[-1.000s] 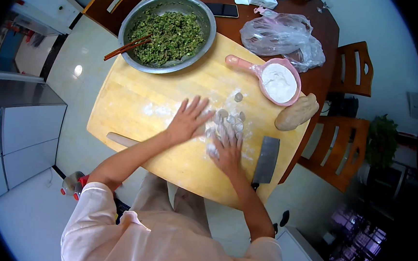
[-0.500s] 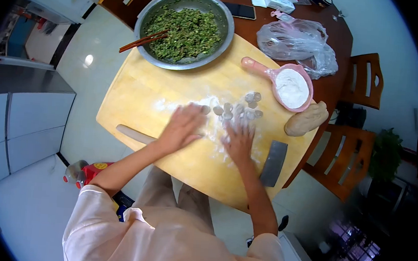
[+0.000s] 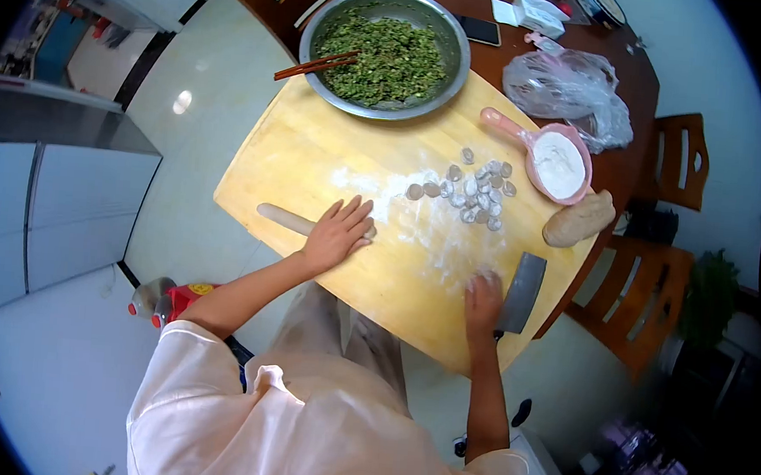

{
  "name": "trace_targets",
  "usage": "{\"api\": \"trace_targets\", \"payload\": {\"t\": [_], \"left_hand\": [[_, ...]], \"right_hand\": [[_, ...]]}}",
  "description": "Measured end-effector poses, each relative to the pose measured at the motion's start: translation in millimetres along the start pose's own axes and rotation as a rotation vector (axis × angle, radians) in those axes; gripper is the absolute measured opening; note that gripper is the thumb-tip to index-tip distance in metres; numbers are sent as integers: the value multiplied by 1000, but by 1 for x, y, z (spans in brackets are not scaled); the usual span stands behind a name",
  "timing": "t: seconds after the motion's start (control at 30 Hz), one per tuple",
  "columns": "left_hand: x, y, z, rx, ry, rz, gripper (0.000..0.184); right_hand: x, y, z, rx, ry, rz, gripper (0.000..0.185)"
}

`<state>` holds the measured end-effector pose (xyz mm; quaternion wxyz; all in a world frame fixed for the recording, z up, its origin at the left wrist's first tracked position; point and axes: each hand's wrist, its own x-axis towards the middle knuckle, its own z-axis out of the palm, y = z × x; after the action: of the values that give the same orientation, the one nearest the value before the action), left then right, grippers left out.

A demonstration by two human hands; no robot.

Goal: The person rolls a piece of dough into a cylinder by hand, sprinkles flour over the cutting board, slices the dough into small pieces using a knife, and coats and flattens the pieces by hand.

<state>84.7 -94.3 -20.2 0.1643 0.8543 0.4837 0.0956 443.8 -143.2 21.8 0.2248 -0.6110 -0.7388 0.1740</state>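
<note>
My left hand (image 3: 338, 236) lies palm down across a dough rope (image 3: 283, 217), fingers extended and slightly apart. The rope's left part shows; its middle is under the hand. My right hand (image 3: 483, 305) is over the floured board, just left of a cleaver (image 3: 522, 292) with a dark, wide blade. Its fingers look drawn in and are blurred, so whether they hold anything is unclear. Several small floured dough pieces (image 3: 472, 187) lie grouped beyond both hands, some flattened and some whitish with flour. Loose flour (image 3: 392, 196) covers the wooden board (image 3: 289, 152) around them.
A steel bowl (image 3: 455, 75) of chopped green filling (image 3: 384, 57) stands at the back, with chopsticks (image 3: 318, 64) across its rim. At right are a pink scoop of flour (image 3: 558, 166) and a dough lump (image 3: 578, 220). Behind them lie a plastic bag (image 3: 559, 87) and phone (image 3: 479, 30).
My left hand has come down onto the dough rope. My right hand has drawn back from the dough pieces toward the cleaver, uncovering them. The view has shifted, moving the board right in the picture.
</note>
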Motion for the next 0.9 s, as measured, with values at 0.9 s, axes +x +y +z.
{"api": "trace_targets", "payload": {"t": [0.9], "left_hand": [[-43,-2,-5,-57,-17,32,87]], "right_hand": [[51,-152,141,-129,-184,-111,60]]}}
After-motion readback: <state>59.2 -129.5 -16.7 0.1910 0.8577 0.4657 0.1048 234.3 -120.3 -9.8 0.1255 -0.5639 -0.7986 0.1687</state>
